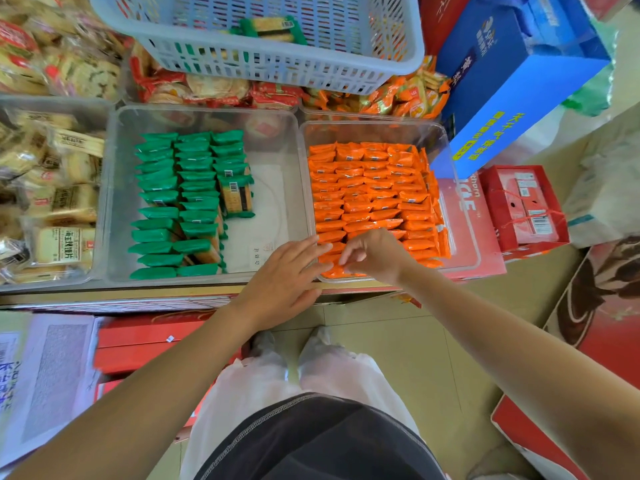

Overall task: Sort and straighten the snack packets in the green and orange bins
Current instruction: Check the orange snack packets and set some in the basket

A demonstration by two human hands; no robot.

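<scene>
Two clear plastic bins stand side by side. The left bin (114,188) holds green snack packets (180,199) in three rows along its left half. The right bin (450,161) is packed with several rows of orange snack packets (367,188). My left hand (284,275) lies flat with straight fingers at the orange bin's near left corner, its fingertips touching the packets. My right hand (374,254) hovers over the near rows with curled fingers that pinch at an orange packet; the packet itself is mostly hidden under the hand.
A grey lattice basket (398,64) with one green packet sits behind the bins, over red and orange packets. Bins of pale biscuits (52,188) lie left. A blue carton (512,98) and red gift boxes (526,206) crowd the right side. Red boxes (138,341) lie on the floor.
</scene>
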